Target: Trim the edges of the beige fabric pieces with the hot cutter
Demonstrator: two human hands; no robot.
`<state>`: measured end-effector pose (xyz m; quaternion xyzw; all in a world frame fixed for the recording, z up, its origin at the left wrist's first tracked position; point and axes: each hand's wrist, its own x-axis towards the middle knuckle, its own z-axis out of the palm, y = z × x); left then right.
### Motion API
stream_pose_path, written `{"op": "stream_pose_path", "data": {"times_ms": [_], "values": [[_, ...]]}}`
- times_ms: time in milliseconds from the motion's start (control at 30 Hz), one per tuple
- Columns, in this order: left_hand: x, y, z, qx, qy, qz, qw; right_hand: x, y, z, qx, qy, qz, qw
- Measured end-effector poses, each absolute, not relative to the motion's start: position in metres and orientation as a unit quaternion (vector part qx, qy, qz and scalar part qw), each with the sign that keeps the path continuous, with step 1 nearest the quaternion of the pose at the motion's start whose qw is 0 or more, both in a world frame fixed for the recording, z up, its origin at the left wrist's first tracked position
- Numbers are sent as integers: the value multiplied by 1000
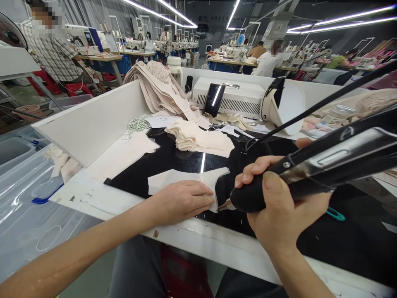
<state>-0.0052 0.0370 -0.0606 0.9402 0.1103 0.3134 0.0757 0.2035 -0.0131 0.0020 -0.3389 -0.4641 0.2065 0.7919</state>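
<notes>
My left hand (186, 198) lies palm down on a pale cut fabric piece (173, 177), fingers stretched out over its right part near the table's front edge. My right hand (279, 207) is wrapped round a long black tool with a shiny silver metal strip (335, 155), its shape like a hair straightener. The tool is raised at a slant above the black work surface (130, 176), its rounded end just right of the fabric piece. A stack of cream fabric pieces (201, 138) lies beyond my left hand.
A white box with vents (229, 97), a phone (214, 100) and draped beige fabric (158, 87) stand at the back. A black cord (297, 118) crosses the right side. A teal small tool (336, 214) lies at right. Plastic bins (40, 215) stand left; people sit at sewing machines beyond.
</notes>
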Motion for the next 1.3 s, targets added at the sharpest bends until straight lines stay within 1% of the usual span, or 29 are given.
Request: {"op": "stream_pose_path", "data": {"times_ms": [200,267,433,600,833,1100,1300], "values": [[-18,31,-56,950,101,282,88,209,-15,5,-312,-476,220,792],[-26,27,-51,952,86,278,96,217,-10,10,-314,-469,203,800],[-37,19,-30,963,87,223,124,241,10,17,-351,-436,161,813],[-14,26,-24,961,109,249,47,245,29,13,-316,-435,165,827],[30,49,-40,965,98,239,-35,242,34,4,-323,-457,165,812],[29,55,-44,974,126,184,-27,238,36,-5,-320,-455,148,818],[25,54,-46,971,132,196,-40,238,36,-4,-323,-452,145,818]]}}
